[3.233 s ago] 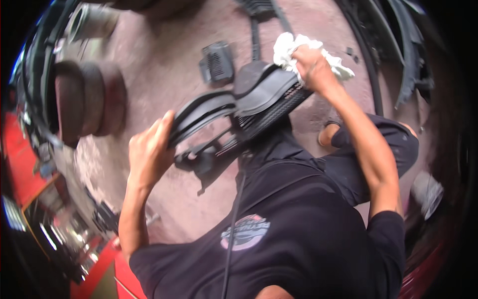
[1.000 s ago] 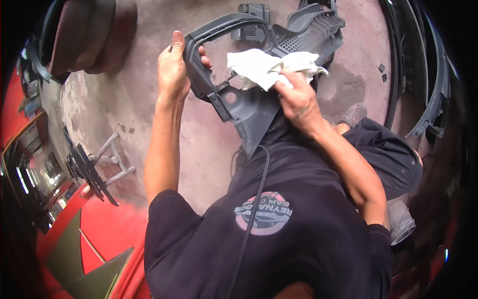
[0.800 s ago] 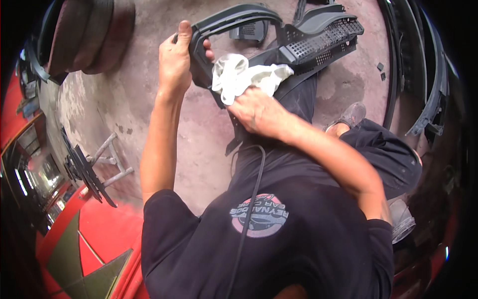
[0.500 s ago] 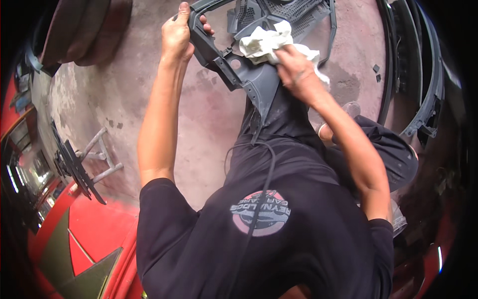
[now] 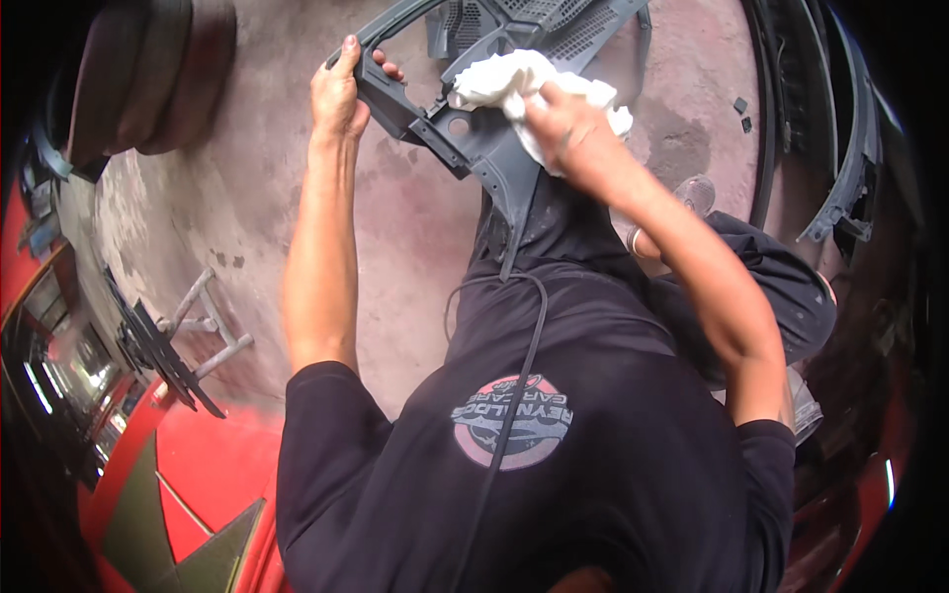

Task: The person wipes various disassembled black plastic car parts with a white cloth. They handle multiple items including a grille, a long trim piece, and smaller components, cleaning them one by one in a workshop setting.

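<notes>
A long dark grey plastic car trim panel [image 5: 504, 163] with meshed vent sections lies across my raised leg and reaches past the top of the view. My left hand [image 5: 341, 94] is closed round its frame-like left edge, thumb on top and fingertips showing on the inner side. In my right hand [image 5: 568, 128] a crumpled white cloth [image 5: 504, 77] is bunched and pressed against the panel's surface, right of a round hole. The cloth hides part of the panel and most of my right fingertips.
Black curved trim pieces [image 5: 840, 128] stand at the right. Dark rounded objects [image 5: 148, 79] are at the upper left. A metal stand [image 5: 213, 321] with black strips [image 5: 158, 346] sits at the left, above a red panel [image 5: 217, 455]. A black cable [image 5: 539, 316] runs down my shirt.
My right hand has moved the cloth slightly left and down over the panel. The panel and my left hand have shifted a little left in view.
</notes>
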Demonstrator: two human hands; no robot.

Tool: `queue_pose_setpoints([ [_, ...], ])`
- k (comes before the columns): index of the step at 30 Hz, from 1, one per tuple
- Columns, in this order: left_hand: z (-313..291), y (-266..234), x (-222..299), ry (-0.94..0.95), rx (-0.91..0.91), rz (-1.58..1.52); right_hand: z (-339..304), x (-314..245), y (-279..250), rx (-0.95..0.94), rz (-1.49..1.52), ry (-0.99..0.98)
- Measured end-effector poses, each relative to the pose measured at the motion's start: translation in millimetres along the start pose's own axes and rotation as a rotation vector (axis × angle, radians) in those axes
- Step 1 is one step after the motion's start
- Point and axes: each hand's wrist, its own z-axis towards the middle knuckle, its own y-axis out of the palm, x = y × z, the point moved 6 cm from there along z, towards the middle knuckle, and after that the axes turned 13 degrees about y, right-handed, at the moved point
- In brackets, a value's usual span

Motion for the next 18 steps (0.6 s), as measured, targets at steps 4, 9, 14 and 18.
queue_pose_setpoints([
  [4,-1,-10,-18,-0.041,0.075,-0.023,-69,-63,25,-0.2,0.151,0.019],
  [9,0,-16,-38,-0.119,0.043,-0.107,-68,-48,1,-0.214,0.236,-0.046],
  [14,3,-2,-11,-0.155,-0.07,-0.077,14,27,-18,0.075,0.054,0.08],
  [18,8,-14,-7,-0.167,-0.084,-0.07,38,156,-39,0.262,-0.001,0.34],
])
